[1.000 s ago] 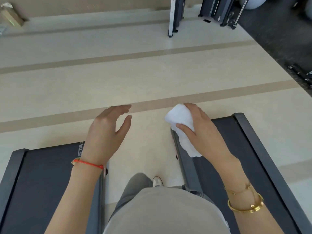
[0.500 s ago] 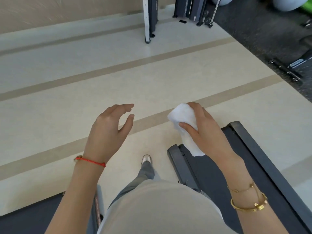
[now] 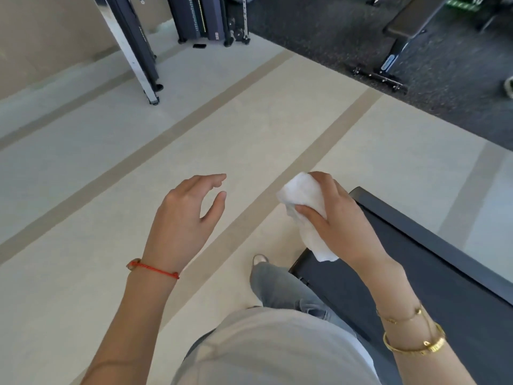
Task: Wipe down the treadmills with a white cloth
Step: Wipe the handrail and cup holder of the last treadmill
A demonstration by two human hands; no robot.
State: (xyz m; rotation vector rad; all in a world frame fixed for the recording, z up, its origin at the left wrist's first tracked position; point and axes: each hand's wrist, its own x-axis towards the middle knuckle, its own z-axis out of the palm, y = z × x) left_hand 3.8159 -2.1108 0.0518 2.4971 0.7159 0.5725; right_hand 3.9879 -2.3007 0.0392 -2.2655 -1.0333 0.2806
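Pale gym floor (image 3: 194, 134); treadmill (image 3: 416, 259) lower right. Right hand (image 3: 338, 218) grips white cloth (image 3: 308, 212), left hand (image 3: 188, 215) hangs relaxed, empty; best press the cloth flat along the deck

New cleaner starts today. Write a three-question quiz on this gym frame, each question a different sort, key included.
1. True or false: the left hand holds the white cloth.
2. The treadmill lies on which side of the person? A) left B) right C) straight ahead
3. Fill in: the cloth is held above the treadmill's ____ end.

Key: 1 false, the right hand grips it; 2 B; 3 rear.
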